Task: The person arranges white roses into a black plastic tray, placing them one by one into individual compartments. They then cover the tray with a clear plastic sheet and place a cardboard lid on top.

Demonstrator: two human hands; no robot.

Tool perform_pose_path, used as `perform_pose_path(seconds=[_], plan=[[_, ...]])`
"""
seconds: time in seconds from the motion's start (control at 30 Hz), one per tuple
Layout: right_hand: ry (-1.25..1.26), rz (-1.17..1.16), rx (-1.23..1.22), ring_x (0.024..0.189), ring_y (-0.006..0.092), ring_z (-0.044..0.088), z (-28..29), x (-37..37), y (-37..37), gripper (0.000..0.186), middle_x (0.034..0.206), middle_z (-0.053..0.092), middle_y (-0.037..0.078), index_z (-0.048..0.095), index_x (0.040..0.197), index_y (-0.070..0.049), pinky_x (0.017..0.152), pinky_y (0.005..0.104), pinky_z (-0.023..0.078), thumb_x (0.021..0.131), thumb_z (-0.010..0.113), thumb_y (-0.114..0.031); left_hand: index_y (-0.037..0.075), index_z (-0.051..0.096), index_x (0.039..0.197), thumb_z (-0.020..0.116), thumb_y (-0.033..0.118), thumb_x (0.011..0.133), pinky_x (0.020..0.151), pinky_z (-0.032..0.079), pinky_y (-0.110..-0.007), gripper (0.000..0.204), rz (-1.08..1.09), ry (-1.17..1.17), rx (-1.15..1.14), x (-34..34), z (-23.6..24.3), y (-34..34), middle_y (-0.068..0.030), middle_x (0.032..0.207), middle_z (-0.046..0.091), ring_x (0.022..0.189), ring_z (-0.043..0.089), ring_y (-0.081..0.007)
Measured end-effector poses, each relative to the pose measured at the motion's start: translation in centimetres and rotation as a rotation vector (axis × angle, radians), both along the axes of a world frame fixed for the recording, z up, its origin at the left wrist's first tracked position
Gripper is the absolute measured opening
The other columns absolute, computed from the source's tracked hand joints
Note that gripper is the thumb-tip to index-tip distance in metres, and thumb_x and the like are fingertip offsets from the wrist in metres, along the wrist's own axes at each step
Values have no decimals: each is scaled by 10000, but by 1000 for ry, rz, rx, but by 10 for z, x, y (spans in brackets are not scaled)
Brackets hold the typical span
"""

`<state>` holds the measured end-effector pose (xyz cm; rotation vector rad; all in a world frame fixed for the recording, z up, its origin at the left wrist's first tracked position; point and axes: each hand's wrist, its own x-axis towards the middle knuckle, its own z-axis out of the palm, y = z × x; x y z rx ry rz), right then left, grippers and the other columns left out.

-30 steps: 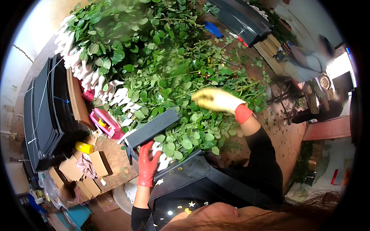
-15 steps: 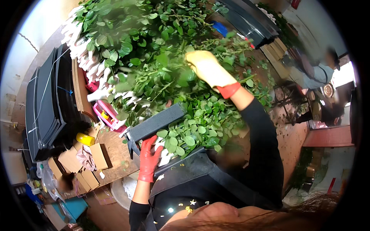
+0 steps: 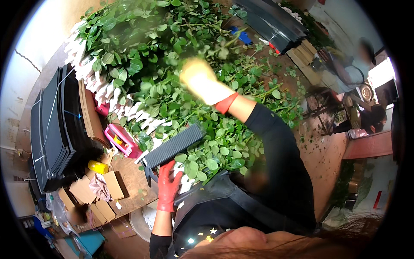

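My left hand, in a red glove, rests at the lower left end of a dark grey ridged board. Its thumb stands apart from the fingers, whose tips partly disappear under the board. White-sleeved flower heads show beside that thumb. Above the leaves, my right hand wears a yellow glove with a red cuff; motion smears its fingers, and whatever they may hold is hidden. Leafy green stems lie beyond and right of the board. A large pile of similar stems fills the far table, white-sleeved heads facing left.
A stack of dark sheets stands at left. Near it are a pink plastic holder, a yellow roll and cardboard pieces. A blue item lies at the far side. Another person is at the right.
My right hand has moved left over the leaves. My left hand stays by the ridged board, nearly unmoved. The whole view has shifted slightly.
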<state>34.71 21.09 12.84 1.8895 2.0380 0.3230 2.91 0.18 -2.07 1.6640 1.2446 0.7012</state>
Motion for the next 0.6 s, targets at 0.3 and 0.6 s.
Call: perform_pose_path(seconds=[0.3, 0.6], plan=[[276, -123, -382, 1070, 303, 749, -62, 36, -30, 356, 1293, 724, 124, 728, 1301, -134, 902, 411, 631, 965, 620, -84, 74, 614, 1416, 821, 102, 898, 940, 583, -361, 559, -30, 13, -39, 13, 12, 1, -100, 1303, 612, 1130, 642, -244], [674, 622, 343, 833, 311, 723, 50, 46, -156, 194, 916, 701, 76, 705, 1017, -157, 690, 465, 590, 834, 683, -97, 36, 582, 1418, 794, 177, 929, 911, 578, -374, 550, -67, -17, 90, 4, -13, -3, -133, 1277, 632, 1077, 650, -245]])
